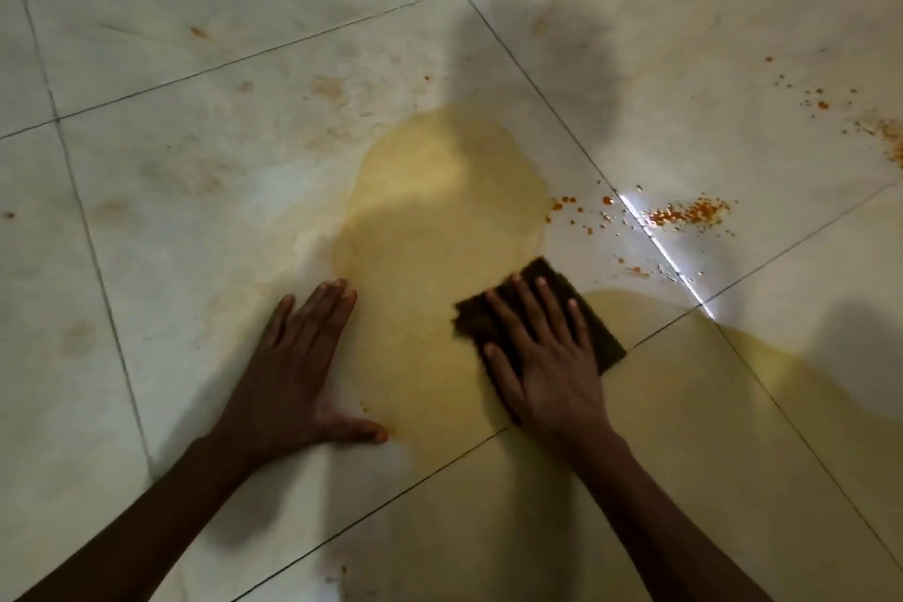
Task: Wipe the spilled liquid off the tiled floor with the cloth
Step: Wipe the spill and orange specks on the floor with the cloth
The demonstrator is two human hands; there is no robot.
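Both my hands lie flat — left hand (pixel 305 369) braces on the tiled floor (pixel 146 259), right hand (pixel 547 357) presses the dark cloth (pixel 552 281) into the yellowish spill (pixel 440 191), probably soaking it — orange specks (pixel 684 213) wait beyond.

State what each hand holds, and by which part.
Nothing is gripped. The right hand presses flat on top of the dark cloth; the left hand rests flat on the tiled floor.

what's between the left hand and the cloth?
In the head view, only wet floor: a stretch of the yellowish spill lies between the left hand, flat on the tiles, and the dark cloth under the right hand. No object there.
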